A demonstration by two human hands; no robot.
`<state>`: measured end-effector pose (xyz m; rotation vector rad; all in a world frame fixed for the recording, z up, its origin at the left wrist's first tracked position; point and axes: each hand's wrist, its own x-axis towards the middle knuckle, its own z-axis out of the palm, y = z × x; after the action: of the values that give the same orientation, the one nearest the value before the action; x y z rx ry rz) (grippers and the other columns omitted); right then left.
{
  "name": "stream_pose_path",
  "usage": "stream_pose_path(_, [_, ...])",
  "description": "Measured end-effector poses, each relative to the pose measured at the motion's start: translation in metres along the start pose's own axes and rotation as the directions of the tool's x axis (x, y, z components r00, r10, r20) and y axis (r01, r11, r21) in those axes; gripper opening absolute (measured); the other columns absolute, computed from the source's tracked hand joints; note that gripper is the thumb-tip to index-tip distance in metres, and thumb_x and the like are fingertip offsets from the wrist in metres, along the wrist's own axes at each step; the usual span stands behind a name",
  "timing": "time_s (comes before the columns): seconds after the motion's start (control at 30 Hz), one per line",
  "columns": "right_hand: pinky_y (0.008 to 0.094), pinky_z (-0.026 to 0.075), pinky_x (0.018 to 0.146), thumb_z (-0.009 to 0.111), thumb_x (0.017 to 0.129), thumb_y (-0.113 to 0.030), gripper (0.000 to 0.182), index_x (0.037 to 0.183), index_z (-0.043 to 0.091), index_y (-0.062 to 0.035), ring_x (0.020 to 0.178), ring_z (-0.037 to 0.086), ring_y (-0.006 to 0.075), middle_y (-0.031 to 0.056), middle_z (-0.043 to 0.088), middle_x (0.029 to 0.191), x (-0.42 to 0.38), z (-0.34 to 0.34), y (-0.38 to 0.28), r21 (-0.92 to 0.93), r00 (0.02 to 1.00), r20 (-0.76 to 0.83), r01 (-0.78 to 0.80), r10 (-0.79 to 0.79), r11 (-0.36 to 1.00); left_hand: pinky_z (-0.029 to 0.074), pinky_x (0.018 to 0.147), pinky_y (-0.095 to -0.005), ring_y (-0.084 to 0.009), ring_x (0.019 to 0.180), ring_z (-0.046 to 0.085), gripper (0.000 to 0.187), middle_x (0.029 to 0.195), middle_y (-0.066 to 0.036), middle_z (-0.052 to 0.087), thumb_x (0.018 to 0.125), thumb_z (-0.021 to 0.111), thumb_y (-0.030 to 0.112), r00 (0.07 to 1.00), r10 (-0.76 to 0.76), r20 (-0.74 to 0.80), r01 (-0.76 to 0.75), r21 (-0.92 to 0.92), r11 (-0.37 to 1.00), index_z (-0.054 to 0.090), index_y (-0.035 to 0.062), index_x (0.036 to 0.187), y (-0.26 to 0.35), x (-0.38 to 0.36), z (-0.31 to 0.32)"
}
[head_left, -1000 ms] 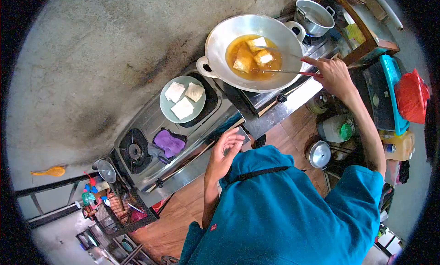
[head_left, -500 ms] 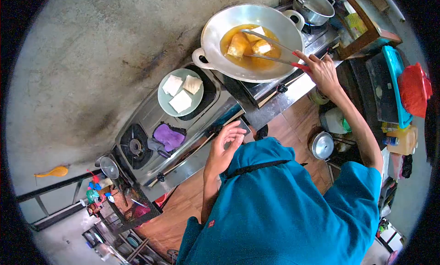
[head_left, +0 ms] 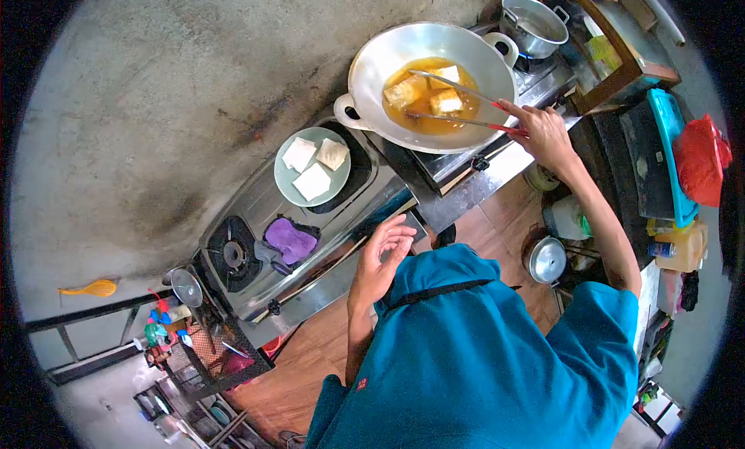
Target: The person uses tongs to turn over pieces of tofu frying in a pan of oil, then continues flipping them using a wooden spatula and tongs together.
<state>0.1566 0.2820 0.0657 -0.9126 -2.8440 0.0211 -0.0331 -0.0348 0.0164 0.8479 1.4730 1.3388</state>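
Observation:
My right hand (head_left: 543,135) grips a pair of metal tongs (head_left: 468,122) by their red handles. The tongs' arms are spread inside a large silver wok (head_left: 369,69), reaching over brown-yellow oil (head_left: 423,123). Three pale blocks that look like tofu sit in the oil: a golden-sided block (head_left: 405,93) at left, another block (head_left: 446,102) between the tong arms, and a whiter block (head_left: 445,76) partly behind the upper arm. My left hand (head_left: 380,259) hovers before the stove front, empty, with loosely curled fingers apart. A light green plate (head_left: 289,187) bears three white blocks (head_left: 313,183).
The plate rests on a two-burner stove (head_left: 233,290) left of the wok, with a purple cloth (head_left: 290,241) beside the bare burner (head_left: 233,255). A lidless pot (head_left: 535,26) stands over a flame at back right. A lidded pot (head_left: 546,259) sits lower right.
The view has shifted, so the wok and plate appear slightly lower. The blocks in the oil sit farther apart, and the one between the tong arms shows a paler face. My left hand stays much the same.

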Motion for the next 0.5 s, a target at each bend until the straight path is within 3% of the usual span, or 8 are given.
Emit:
stream_pose_path(0.2, [0.0415,0.05,0.059,0.07,0.071,-0.012,0.058,0.127,0.056,-0.0185,0.067,0.064,0.0299,0.0131,0.065,0.073,-0.001,-0.024,-0.007,0.006,0.997,0.061,-0.043,0.043,0.999,0.043,0.093,-0.0339,-0.02,0.103,0.059,0.046,0.113,-0.013,0.061,0.094,0.057,0.024,1.0,0.004,-0.006,-0.004,-0.013,1.0,0.044,0.0012,0.132,0.0,-0.001,-0.001])
stream_pose_path(0.5, [0.0424,0.05,0.056,0.069,0.07,-0.013,0.054,0.123,0.058,-0.0164,0.063,0.064,0.0304,0.0135,0.064,0.068,-0.002,-0.017,-0.004,-0.114,0.999,0.012,-0.047,0.049,0.992,0.043,0.094,-0.0333,-0.0199,0.103,0.059,0.045,0.113,-0.013,0.061,0.094,0.057,0.022,1.0,0.009,-0.01,-0.009,-0.01,1.0,0.044,0.0009,0.132,-0.004,-0.002,-0.003])
